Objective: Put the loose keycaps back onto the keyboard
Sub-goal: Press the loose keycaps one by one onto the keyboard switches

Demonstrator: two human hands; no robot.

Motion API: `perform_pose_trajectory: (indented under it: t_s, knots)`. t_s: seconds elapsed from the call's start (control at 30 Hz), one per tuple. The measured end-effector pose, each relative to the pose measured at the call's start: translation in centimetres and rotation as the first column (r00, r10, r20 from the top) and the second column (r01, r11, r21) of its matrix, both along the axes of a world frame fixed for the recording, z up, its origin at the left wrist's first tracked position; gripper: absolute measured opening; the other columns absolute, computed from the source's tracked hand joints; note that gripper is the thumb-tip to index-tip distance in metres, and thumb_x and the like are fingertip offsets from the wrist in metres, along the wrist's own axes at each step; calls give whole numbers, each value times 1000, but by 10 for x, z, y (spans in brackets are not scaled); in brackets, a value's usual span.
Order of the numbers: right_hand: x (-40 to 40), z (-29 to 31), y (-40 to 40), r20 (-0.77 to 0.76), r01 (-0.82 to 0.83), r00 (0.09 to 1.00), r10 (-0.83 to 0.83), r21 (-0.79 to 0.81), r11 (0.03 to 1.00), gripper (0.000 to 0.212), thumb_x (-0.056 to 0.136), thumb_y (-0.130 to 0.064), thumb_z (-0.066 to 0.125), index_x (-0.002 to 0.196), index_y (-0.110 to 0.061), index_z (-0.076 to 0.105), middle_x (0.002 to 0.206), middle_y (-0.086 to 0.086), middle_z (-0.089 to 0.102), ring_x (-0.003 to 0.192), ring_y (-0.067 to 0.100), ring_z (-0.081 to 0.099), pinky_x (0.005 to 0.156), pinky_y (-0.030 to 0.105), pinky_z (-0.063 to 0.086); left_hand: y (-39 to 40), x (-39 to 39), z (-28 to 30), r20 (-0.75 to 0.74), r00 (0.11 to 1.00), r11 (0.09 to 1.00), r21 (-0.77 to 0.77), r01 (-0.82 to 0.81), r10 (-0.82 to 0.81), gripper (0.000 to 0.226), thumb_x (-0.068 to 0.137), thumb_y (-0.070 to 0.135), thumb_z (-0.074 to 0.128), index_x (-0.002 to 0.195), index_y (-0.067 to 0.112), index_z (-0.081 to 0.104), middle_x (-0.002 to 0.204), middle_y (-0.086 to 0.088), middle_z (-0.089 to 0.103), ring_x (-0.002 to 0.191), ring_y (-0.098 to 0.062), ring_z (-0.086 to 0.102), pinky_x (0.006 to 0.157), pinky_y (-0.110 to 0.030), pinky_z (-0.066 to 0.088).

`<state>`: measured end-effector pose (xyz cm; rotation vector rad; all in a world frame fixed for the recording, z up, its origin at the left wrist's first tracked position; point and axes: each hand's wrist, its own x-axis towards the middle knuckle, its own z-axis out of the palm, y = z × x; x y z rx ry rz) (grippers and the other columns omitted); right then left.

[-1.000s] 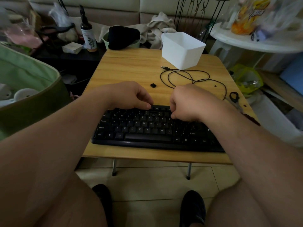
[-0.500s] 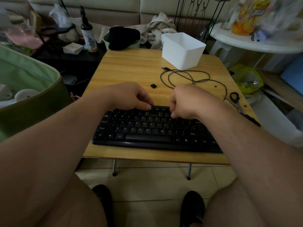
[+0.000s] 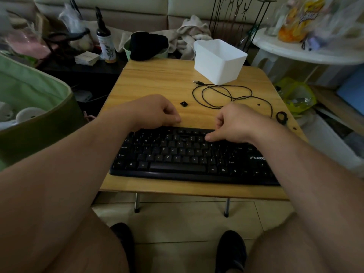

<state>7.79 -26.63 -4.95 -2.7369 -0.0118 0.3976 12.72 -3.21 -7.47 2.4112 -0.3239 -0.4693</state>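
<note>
Both hands (image 3: 155, 112) (image 3: 234, 123) curled over keyboard (image 3: 177, 154).

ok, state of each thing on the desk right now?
keyboard: flat on table, one gap in number row
keycap: loose on table, beyond keyboard
cable: coiled, unplugged
bin: upright, open top
left hand: fingers curled, at keyboard's far edge
right hand: curled, thumb on keys

The right hand (image 3: 234, 123) hides the keyboard's (image 3: 177, 154) upper-right keys.
</note>
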Motion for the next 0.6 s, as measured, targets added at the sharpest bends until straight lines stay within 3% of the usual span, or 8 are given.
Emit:
perform_pose_trajectory:
  t_s: [0.13,0.2,0.37,0.5,0.6]
  knots:
    - [1,1,-2,1,-4,1000,4,31,999,31,77,-42,88,75,-18,70,79,0,69,80,17,64,61,29,44,-9,8,-4,165,974,987,12,-158,153,9,99,37,68,100,31,74,98,10,70,93,-9,64,79,-30,48]
    - [2,0,-1,12,-20,1000,20,7,1000,31,76,-43,89,74,-18,70,78,0,69,79,16,65,62,29,45,-17,13,-6,222,961,982,54,-181,165,14,98,38,69,111,33,73,113,10,67,105,-11,61,84,-30,46]
    - [5,-4,-4,106,33,993,-46,119,992,38,77,-52,85,70,-20,66,72,-5,65,71,12,59,59,28,43,-43,24,-12,308,950,978,179,-105,46,47,98,34,63,144,37,57,148,-2,56,131,-24,53,103,-38,48]
    - [9,-11,-10,212,70,971,-111,195,978,34,83,-52,80,74,-20,69,74,-6,67,72,10,60,57,26,40,-51,28,-19,381,912,919,394,-14,-149,32,102,34,57,132,31,66,129,-7,63,115,-25,58,94,-38,51]
    - [9,-14,-12,238,46,967,-95,200,979,28,87,-47,78,75,-23,69,78,-7,66,74,8,60,58,25,40,-52,26,-16,426,890,911,411,-27,-165,25,103,26,56,122,28,72,120,-2,68,110,-21,61,93,-37,53]
